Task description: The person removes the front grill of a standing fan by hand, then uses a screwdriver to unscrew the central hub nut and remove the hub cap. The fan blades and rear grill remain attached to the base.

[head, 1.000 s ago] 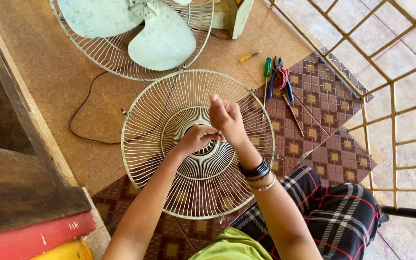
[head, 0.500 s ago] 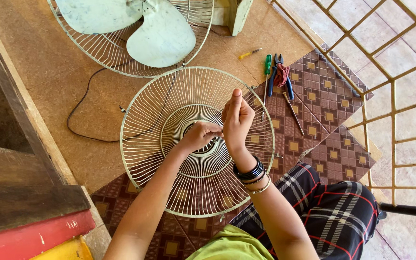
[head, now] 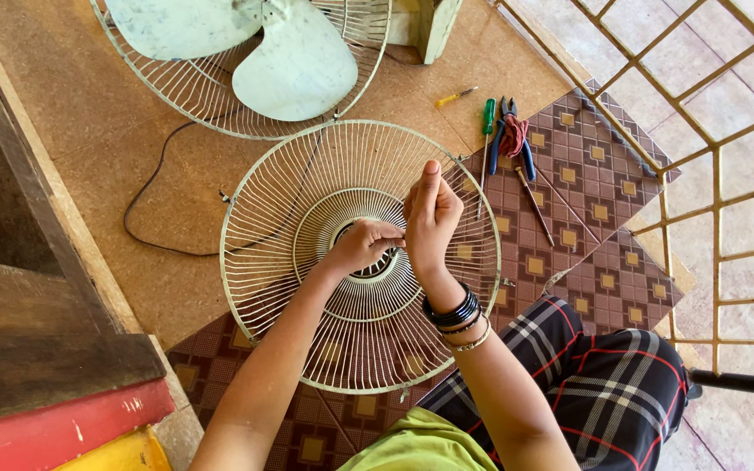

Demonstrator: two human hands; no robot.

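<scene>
At far left a wooden frame [head: 19, 288] and a red step [head: 63, 427] wall me in, so there is no room to swing that way. A black cord [head: 146, 205] trails across the floor [head: 71, 113] toward the fan [head: 255, 52], which lies far from me with its blades up. The grille [head: 298, 288] lies flat just in front of my knees, half on the floor and half on the patterned mat [head: 604, 192], close enough to reach its centre without leaning. My left hand [head: 361, 246] is curled shut at the hub ring, fingers pinched on something too small to make out. My right hand [head: 432, 218] touches it, loosely fisted with the thumb up; whether it grips anything I cannot tell. To the right, a green screwdriver [head: 487, 118] and blue pliers [head: 510, 139] rest on the mat within easy reach. Past them a metal grate [head: 717, 174] closes off the right edge.
</scene>
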